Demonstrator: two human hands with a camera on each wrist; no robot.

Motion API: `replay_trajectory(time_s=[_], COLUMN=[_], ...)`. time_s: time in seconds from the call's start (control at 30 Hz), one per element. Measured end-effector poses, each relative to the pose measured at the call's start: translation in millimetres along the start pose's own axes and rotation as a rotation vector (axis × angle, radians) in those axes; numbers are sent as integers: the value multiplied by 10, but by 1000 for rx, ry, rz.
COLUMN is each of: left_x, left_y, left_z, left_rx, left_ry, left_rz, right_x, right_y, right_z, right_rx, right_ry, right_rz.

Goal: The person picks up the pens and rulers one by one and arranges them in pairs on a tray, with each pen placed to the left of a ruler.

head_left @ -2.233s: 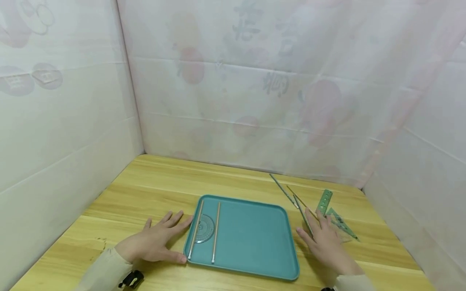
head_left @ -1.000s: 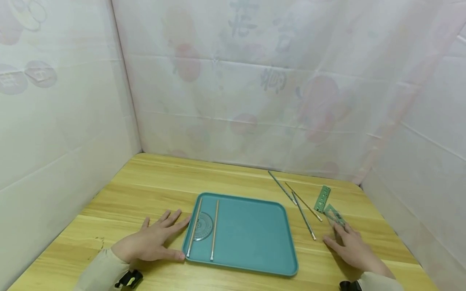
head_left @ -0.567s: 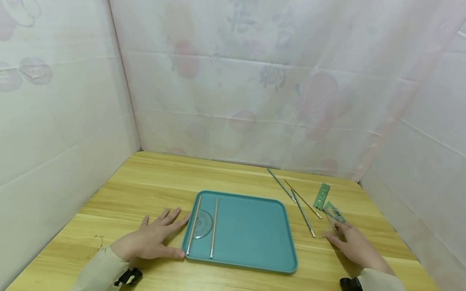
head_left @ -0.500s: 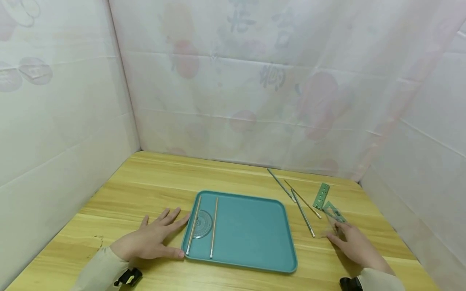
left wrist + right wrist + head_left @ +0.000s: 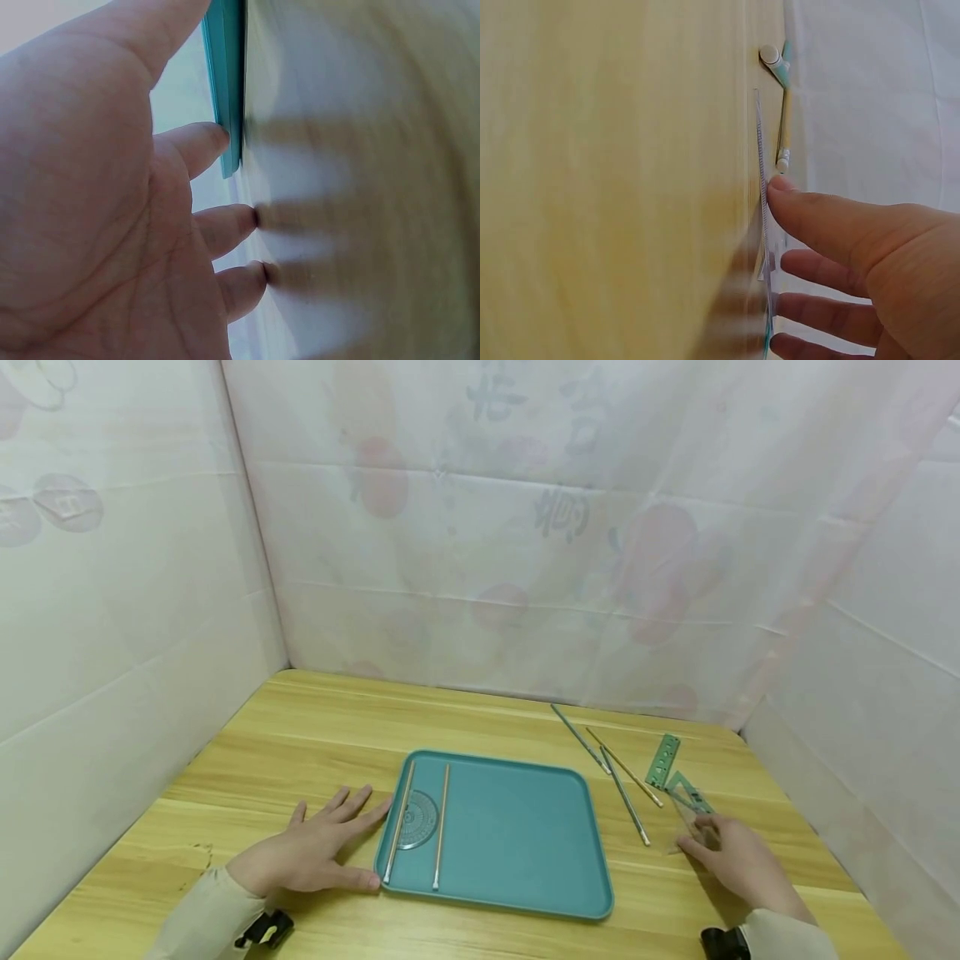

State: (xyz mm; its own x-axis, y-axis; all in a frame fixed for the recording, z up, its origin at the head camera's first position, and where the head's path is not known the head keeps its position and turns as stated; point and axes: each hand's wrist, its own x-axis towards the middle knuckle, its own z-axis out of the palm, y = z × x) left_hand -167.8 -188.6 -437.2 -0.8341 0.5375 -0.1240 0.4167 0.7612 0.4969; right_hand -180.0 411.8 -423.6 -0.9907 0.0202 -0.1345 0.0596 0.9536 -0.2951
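My left hand lies spread beside the teal tray, thumb and index fingertip against its left edge. In the left wrist view, the fingers reach down to the tabletop beside the tray's rim. To the right, my right hand pinches a clear set square by its edges between thumb and fingers. Its scale edge stands at the thumb tip in the right wrist view. A green set square partly overlaps it, and a green ruler lies just behind.
On the tray are two copper-coloured pencils and a clear protractor. Two dark green pencils and a yellow pencil lie loose between the tray and the rulers. White printed cloth walls the table's back and sides.
My right hand has moved right from beside the pencils to the set squares, and its thumb and fingers have closed on the clear one. The left hand keeps its place at the tray.
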Motion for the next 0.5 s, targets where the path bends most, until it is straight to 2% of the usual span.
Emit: replay_trajectory(time_s=[0.3, 0.5], left_x=[-9, -11], left_y=[13, 14], left_z=[-15, -16], left_rx=[1, -2], left_ry=[2, -2], left_rz=[1, -1], right_x=[20, -6], right_y=[59, 102], right_z=[-8, -39], right_rx=[41, 32], right_ry=[13, 2], right_rz=[5, 50])
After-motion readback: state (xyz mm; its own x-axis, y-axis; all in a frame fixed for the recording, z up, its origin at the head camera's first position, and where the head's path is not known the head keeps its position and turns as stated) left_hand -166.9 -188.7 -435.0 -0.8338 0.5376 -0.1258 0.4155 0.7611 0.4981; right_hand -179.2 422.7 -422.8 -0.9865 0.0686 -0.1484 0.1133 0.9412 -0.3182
